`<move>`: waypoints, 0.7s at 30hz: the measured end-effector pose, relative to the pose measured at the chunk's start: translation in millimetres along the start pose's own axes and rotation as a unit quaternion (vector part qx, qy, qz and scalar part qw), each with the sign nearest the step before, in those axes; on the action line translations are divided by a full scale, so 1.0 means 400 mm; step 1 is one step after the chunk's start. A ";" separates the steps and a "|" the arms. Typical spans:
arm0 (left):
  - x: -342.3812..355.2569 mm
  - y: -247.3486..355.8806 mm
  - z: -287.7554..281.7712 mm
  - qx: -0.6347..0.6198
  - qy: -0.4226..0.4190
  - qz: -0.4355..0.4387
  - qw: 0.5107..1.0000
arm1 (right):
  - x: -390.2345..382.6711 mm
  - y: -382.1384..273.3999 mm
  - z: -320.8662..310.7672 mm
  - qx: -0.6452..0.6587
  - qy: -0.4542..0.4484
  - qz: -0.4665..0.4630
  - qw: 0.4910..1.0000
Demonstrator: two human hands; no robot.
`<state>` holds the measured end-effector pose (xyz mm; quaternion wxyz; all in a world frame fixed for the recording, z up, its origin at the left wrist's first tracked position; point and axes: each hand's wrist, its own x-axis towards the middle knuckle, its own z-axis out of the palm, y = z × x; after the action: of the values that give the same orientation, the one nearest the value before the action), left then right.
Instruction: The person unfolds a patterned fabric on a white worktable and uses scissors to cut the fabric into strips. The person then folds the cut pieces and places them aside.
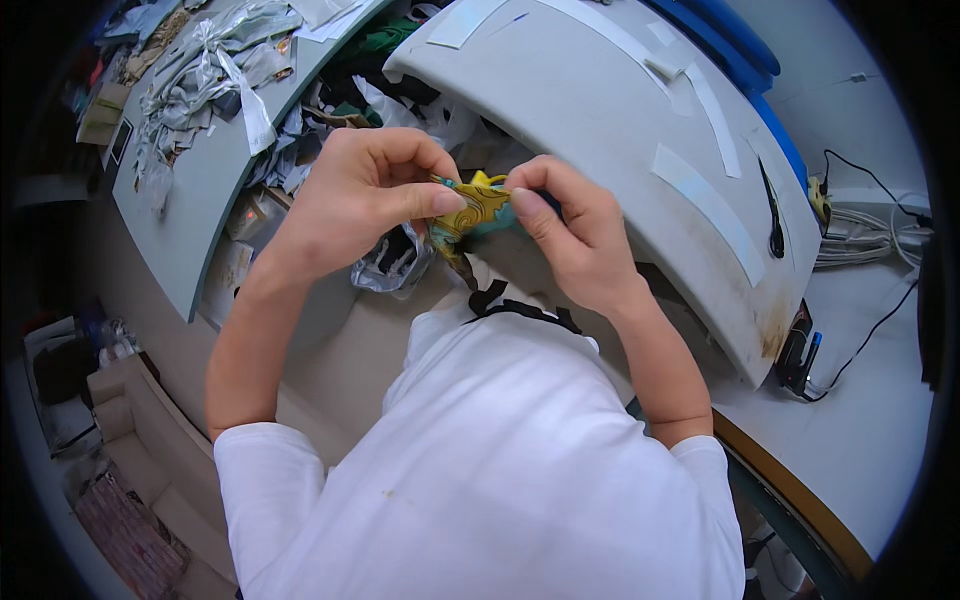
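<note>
Between my two hands is a small piece of yellow fabric [484, 208] with a dark swirl pattern and teal patches. My left hand [375, 195] pinches its left edge between thumb and fingers. At the opposite edge, my right hand [568, 225] grips it the same way, thumb against forefinger. The cloth is stretched between them in front of my white shirt, and part of it hangs below my left fingers. A narrow dark end dangles toward the black straps at my waist. My palms hide some of the fabric.
Beyond my hands stands a pale ironing-board-like surface [600, 110] with white strips on it. To the left, a grey table [175, 225] bears heaped silvery fabric scraps [205, 85]. Bags and cloth fill the gap between them. Cables [855, 240] lie at right; a beige sofa [150, 460] is lower left.
</note>
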<state>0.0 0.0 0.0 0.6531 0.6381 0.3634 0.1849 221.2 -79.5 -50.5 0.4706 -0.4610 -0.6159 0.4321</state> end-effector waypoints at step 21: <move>0.077 -0.124 0.010 -0.087 -0.115 -0.026 0.989 | -0.023 0.015 -0.059 0.195 -0.061 0.240 0.949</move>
<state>12.6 13.1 -55.7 0.7481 0.5862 0.2851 0.1244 246.5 -84.9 -53.5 0.3951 -0.4670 -0.4186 0.6712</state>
